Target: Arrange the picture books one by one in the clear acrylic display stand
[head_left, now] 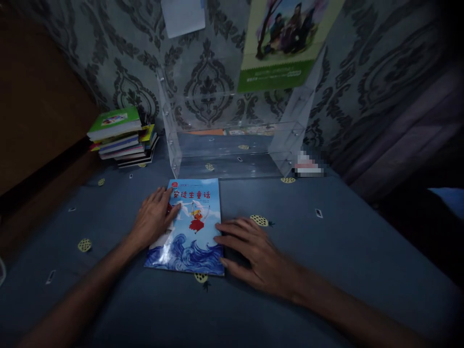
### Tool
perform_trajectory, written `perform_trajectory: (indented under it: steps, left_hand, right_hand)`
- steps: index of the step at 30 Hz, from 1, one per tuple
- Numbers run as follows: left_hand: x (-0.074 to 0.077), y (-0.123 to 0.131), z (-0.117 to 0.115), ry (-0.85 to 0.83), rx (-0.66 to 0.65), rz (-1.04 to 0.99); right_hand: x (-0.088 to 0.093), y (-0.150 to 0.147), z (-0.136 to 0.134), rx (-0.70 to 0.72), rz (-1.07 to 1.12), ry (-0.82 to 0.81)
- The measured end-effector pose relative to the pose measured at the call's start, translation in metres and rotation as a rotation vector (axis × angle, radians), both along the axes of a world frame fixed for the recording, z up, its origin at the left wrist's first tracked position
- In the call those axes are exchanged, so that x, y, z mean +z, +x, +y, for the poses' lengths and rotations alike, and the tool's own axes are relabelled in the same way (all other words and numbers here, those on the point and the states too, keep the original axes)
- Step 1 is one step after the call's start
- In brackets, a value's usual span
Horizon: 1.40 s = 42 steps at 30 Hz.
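A thin blue picture book (192, 241) with red title characters, a small red figure and blue waves lies flat on the blue patterned cloth (326, 251). My left hand (154, 217) rests flat on the book's left edge with fingers stretched over the cover. My right hand (253, 251) lies flat beside the book's right edge, fingers spread, fingertips touching that edge. Neither hand holds anything.
A clear acrylic shelf (232, 140) stands against the patterned wall just behind the book. A stack of books (121, 137) with a green one on top sits at the back left. A green poster (286, 43) hangs above the shelf. A wooden panel (39, 106) bounds the left side.
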<state>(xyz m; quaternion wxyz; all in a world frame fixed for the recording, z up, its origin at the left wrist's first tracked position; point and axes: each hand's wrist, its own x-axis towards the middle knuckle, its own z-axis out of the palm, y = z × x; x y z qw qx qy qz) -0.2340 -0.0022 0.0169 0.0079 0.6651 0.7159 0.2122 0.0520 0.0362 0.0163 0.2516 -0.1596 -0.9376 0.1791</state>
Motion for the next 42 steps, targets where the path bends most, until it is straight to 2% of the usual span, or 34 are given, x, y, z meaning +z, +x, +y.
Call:
perform_trajectory:
  steps: [3, 5, 9, 11, 14, 16, 19, 23, 26, 28, 31, 33, 37, 42]
  left_hand:
    - [0.006, -0.005, 0.002, -0.029, 0.02, -0.156]
    - [0.012, -0.006, 0.003, -0.014, 0.032, -0.328]
    - [0.018, -0.008, 0.006, 0.064, 0.106, -0.909]
    - [0.021, -0.008, 0.008, 0.076, 0.185, -1.177]
    - [0.025, -0.005, 0.01, -0.034, 0.288, -1.452]
    - [0.029, -0.001, 0.01, -0.137, 0.293, -1.553]
    - [0.034, 0.004, 0.009, -0.166, 0.252, -1.612]
    - [0.038, 0.01, 0.006, -0.086, 0.214, -1.663]
    - [0.04, 0.014, 0.003, -0.024, 0.191, -1.698]
    - [0.041, 0.017, 0.001, -0.003, 0.168, -1.724]
    - [0.044, 0.022, -0.002, 0.024, 0.131, -1.752]
    - [0.046, 0.025, -0.005, 0.036, 0.098, -1.76]
    - [0.052, 0.034, -0.01, -0.004, 0.07, -1.774]
    - [0.049, 0.041, -0.012, -0.029, 0.181, -1.784]
  right_hand:
    - [-0.003, -0.005, 0.001, -0.038, -0.039, 0.03]
    - [-0.003, -0.009, 0.002, -0.044, -0.054, 0.03]
    - [-0.001, -0.013, 0.003, -0.055, -0.071, -0.006]
    - [0.0, -0.013, 0.003, -0.051, -0.066, -0.016]
    - [-0.003, -0.012, 0.003, -0.042, -0.052, -0.035]
    - [-0.007, -0.011, 0.005, -0.056, -0.051, -0.054]
    - [-0.014, -0.009, 0.008, -0.105, -0.036, -0.1]
    - [-0.017, -0.008, 0.013, -0.188, 0.069, -0.217]
    - [-0.017, -0.009, 0.016, -0.296, 0.165, -0.39]
    - [-0.016, -0.01, 0.018, -0.326, 0.214, -0.583]
    - [-0.012, -0.01, 0.02, -0.235, 0.255, -0.925]
    - [-0.008, -0.01, 0.021, -0.155, 0.279, -1.077]
    - [-0.003, -0.009, 0.019, -0.059, 0.351, -1.217]
    - [-0.005, -0.008, 0.017, 0.032, 0.413, -1.35]
